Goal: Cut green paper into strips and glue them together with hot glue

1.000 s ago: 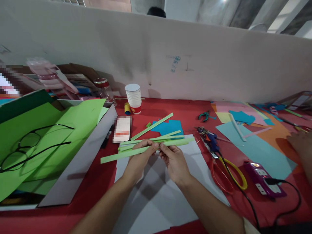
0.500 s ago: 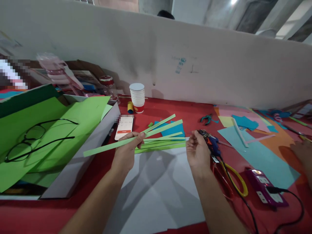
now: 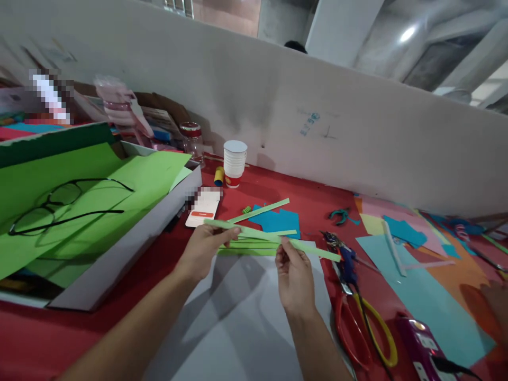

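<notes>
A pale green paper strip (image 3: 257,233) stretches between my hands above a white sheet (image 3: 238,312). Its left part is pinched by my left hand (image 3: 202,246), thumb on top. Farther right, my right hand (image 3: 296,270) grips the same strip between thumb and fingers, and the end sticks out past it. Behind and under the held strip lie more green strips (image 3: 254,245), partly covered by it. Another loose strip (image 3: 270,208) slants across a piece of blue paper (image 3: 280,219). A small green coil (image 3: 247,209) sits beside the blue paper.
Left stands a box (image 3: 130,248) with green paper and glasses (image 3: 51,203). Paper cups (image 3: 235,161) and a phone (image 3: 204,206) are behind my left hand. To the right are pliers (image 3: 353,338), a glue gun (image 3: 348,259), a purple power strip (image 3: 423,338) and another person's hand (image 3: 496,299).
My right hand has moved left and now grips the strip that my left hand holds. The strip has swung to point down to the right. The camera view has tilted.
</notes>
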A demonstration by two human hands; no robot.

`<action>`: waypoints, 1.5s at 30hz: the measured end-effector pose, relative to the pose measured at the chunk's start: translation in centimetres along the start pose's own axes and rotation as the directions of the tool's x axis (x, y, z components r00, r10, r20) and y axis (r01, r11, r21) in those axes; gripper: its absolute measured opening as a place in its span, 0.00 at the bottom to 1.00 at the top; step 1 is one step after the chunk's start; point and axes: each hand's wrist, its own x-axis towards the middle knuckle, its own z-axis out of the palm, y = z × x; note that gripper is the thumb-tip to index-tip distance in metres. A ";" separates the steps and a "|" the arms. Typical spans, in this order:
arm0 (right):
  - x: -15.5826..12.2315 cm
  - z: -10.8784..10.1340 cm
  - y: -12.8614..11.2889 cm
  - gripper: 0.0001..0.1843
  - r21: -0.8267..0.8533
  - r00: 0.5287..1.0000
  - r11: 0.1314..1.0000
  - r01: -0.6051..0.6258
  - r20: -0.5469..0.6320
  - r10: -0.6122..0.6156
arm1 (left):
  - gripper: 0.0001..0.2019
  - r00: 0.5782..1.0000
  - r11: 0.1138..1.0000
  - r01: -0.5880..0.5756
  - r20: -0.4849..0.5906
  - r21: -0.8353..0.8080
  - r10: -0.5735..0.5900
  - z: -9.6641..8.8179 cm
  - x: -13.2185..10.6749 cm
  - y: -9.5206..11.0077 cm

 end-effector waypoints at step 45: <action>2.9 -2.9 -3.1 0.09 -0.445 0.855 0.753 0.486 0.061 -0.516 | 0.08 0.878 0.394 -0.445 0.306 0.804 0.368 -2.0 0.9 -0.4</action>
